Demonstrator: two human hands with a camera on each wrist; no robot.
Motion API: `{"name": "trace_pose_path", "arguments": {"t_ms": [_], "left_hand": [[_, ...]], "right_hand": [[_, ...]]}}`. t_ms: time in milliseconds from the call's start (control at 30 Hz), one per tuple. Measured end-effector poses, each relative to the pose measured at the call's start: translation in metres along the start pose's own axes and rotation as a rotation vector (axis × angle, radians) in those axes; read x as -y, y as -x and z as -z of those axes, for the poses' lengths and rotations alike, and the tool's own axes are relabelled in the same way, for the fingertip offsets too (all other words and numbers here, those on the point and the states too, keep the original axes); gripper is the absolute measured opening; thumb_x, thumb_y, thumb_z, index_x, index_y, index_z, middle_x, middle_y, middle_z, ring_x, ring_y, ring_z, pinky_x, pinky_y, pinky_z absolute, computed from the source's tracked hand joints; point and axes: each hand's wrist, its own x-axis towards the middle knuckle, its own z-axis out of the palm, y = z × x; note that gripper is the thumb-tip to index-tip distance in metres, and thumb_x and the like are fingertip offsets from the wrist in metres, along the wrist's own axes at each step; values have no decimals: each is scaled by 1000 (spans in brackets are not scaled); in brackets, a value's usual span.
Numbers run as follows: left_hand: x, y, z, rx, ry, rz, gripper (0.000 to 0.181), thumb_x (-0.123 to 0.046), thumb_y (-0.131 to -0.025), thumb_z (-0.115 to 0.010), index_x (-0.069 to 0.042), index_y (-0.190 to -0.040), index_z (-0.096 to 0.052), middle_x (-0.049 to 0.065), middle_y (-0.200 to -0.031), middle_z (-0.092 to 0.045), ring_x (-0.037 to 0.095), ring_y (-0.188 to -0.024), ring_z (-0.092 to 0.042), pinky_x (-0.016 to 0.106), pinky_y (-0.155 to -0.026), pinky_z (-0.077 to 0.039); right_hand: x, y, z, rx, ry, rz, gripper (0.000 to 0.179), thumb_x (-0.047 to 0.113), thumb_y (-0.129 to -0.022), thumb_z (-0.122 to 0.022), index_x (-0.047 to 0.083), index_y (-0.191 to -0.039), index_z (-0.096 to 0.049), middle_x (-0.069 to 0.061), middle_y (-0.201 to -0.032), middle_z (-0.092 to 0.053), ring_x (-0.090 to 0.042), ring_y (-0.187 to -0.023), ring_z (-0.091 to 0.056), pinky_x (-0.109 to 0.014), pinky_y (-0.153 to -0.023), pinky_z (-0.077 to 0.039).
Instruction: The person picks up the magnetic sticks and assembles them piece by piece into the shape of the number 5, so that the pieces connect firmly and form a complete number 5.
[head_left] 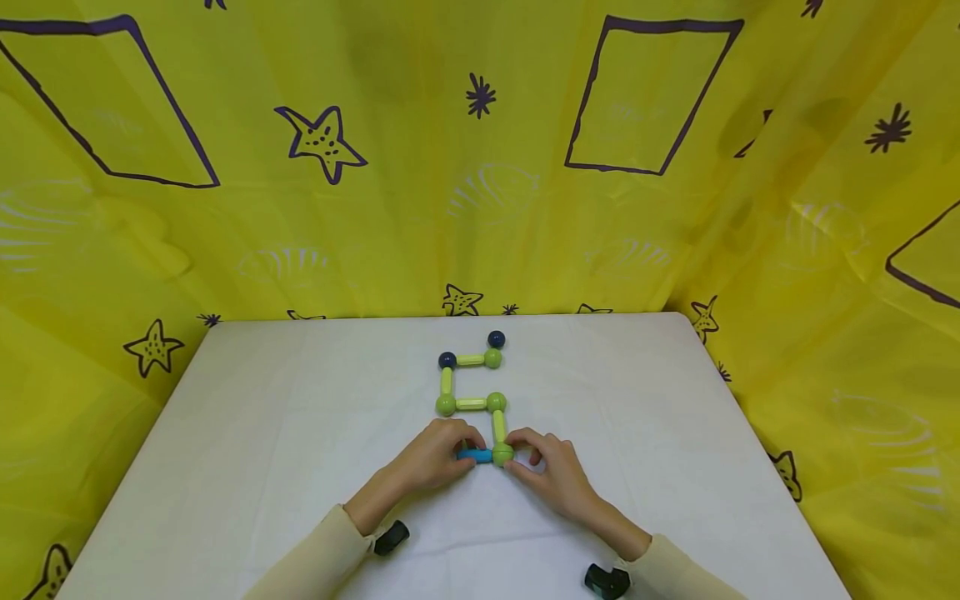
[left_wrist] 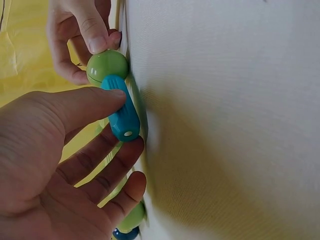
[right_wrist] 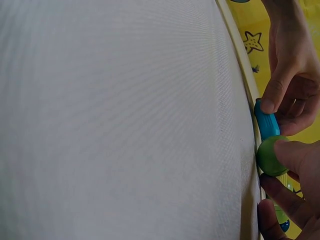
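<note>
My left hand (head_left: 437, 454) pinches a blue rod (left_wrist: 121, 112) between thumb and fingers, low over the white table. The rod's far end touches a green ball (left_wrist: 108, 66), and its near end shows a small pale dot. With thumb and fingertips, my right hand (head_left: 557, 473) holds that same green ball at the near corner of a zigzag chain. From this ball a yellow-green rod (head_left: 499, 427) runs back to another green ball (head_left: 497, 402). The chain goes on through a green ball (head_left: 446, 405) and a dark blue ball (head_left: 447, 360).
At the chain's far end a dark blue ball (head_left: 497, 339) sits against a green ball (head_left: 492, 358). A white cloth covers the table (head_left: 300, 392). Behind and beside it hangs a yellow patterned curtain (head_left: 405, 167). Black wrist devices (head_left: 607, 581) show by both sleeves.
</note>
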Motion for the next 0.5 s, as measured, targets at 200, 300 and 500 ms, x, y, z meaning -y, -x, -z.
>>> {"name": "trace_pose_path", "arguments": {"t_ms": [200, 300, 500], "left_hand": [[-1, 0, 1, -1, 3, 3, 15, -2, -87, -78, -8, -101, -75, 0, -88, -71, 8, -75, -59, 22, -70, -50], [-1, 0, 2, 0, 13, -3, 15, -1, -87, -78, -6, -101, -75, 1, -87, -71, 9, -75, -60, 23, -70, -50], [-3, 1, 4, 11, 19, 14, 19, -3, -88, -79, -4, -107, -75, 1, -89, -71, 11, -79, -62, 24, -72, -51]], "right_hand": [[0, -1, 1, 2, 4, 5, 31, 21, -86, -85, 24, -114, -72, 16, -97, -69, -5, -71, -51, -26, -67, -38], [0, -1, 1, 2, 3, 9, 30, 22, -87, -84, 23, -114, -72, 14, -95, -69, -6, -71, -51, -26, -66, -38], [-1, 1, 0, 2, 11, 7, 30, 23, -87, -84, 24, -114, -72, 14, -94, -69, -6, -70, -51, -25, -66, -37]]}}
